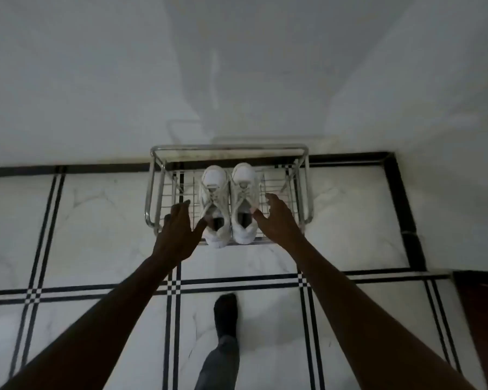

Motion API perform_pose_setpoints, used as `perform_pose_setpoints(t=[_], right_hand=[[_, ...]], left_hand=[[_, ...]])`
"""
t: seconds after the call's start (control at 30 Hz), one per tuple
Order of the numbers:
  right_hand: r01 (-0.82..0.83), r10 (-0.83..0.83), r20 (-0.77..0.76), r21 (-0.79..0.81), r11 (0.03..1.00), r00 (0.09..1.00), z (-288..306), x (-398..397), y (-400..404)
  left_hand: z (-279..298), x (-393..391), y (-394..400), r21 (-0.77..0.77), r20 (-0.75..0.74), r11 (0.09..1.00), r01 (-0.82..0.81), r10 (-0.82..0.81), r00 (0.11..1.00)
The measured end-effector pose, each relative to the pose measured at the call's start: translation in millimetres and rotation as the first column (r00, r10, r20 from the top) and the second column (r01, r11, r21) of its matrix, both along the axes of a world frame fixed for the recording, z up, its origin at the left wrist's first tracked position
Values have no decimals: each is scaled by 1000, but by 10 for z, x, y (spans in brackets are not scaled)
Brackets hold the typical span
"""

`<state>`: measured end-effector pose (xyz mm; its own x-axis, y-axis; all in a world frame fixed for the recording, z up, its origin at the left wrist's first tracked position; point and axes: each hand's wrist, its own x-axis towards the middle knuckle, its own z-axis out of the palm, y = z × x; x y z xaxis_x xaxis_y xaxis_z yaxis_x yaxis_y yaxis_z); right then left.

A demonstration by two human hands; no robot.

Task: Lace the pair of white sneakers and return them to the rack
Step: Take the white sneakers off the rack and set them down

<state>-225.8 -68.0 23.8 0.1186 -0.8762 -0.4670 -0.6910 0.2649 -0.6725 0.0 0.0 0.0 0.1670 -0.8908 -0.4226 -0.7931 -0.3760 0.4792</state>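
1. Head view, looking down: the two white sneakers sit side by side on the wire shelf of the chrome rack (156,192), toes toward the wall (96,80), heels at the near edge.
2. Left sneaker (213,204) and right sneaker (245,201) are touching or nearly so along their inner sides. Laces are visible across both tongues; you cannot tell from this frame whether the ends are tied.
3. Your left hand (178,235) is just beside the left sneaker's outer side, fingers spread and released, gripping nothing. The thumb reaches to the shoe's collar; contact unclear.
4. Your right hand (276,218) mirrors it beside the right sneaker, fingers loose and released, thumb tip at the collar edge.
5. One foot in a dark sock (226,313) stands on the white marble floor (96,235) with black inlay lines, short of the rack.
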Motion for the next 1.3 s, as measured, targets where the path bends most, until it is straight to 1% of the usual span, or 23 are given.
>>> perform_pose_setpoints(t=[0.03, 0.07, 0.1, 0.13, 0.23, 0.3, 0.33, 0.37, 0.47, 0.6, 0.7, 0.83, 0.97, 1.1, 1.23, 1.3], right_hand=[[12, -13, 9, 20, 1000, 1000, -82, 9, -45], [23, -23, 3, 53, 998, 1000, -253, 55, -112], [50, -49, -11, 104, 993, 999, -512, 107, -189], [73, -68, -34, 159, 985, 997, -704, 130, -237], [87, -73, -62, 249, 965, 995, -1210, 180, -353], [75, -61, -59, 272, 959, 996, -1383, 173, -433], [72, -58, -57, 281, 957, 997, -1455, 162, -458], [71, -59, -52, 279, 958, 997, -1511, 147, -480], [65, -54, -50, 232, 970, 997, -1553, 152, -444], [40, -38, -18, 160, 986, 999, -1486, 135, -185], [29, -34, 49, 95, 995, 998, -1437, 93, 208], [60, -55, 105, -41, 997, 993, -1377, -16, 976], [72, -70, 93, -17, 997, 993, -1519, -228, 1765], [82, -85, 132, 23, 996, 988, -1723, -457, 2427], [44, -51, 103, 71, 996, 993, -2180, -697, 2954], [23, -28, 74, 68, 997, 997, -2566, -769, 3157]], left_hand=[[-121, 27, -39, 9, -52, 998, -67, 67, 996], [-292, 74, -113, 66, -82, 989, -131, 136, 987], [-566, 139, -197, 115, -111, 978, -173, 186, 976], [-714, 170, -255, 174, -149, 964, -203, 229, 962], [-1143, 189, -356, 265, -373, 926, -269, 356, 857], [-1245, 175, -421, 295, -445, 911, -289, 399, 802], [-1298, 167, -445, 299, -461, 910, -287, 401, 792], [-1330, 156, -458, 276, -466, 916, -292, 393, 793], [-1333, 99, -417, 203, -425, 933, -296, 357, 832], [-1274, 40, -121, 91, -381, 949, -302, 313, 870], [-1267, -32, 294, -27, -344, 955, -294, 268, 900], [-1317, -183, 1005, -120, -323, 946, -301, 250, 913], [-1414, -388, 1791, -119, -296, 936, -330, 284, 912], [-1644, -667, 2467, -98, -301, 931, -350, 308, 903], [-2059, -868, 3004, -10, -276, 943, -332, 317, 907], [-2396, -940, 3220, 40, -272, 940, -338, 336, 902]])
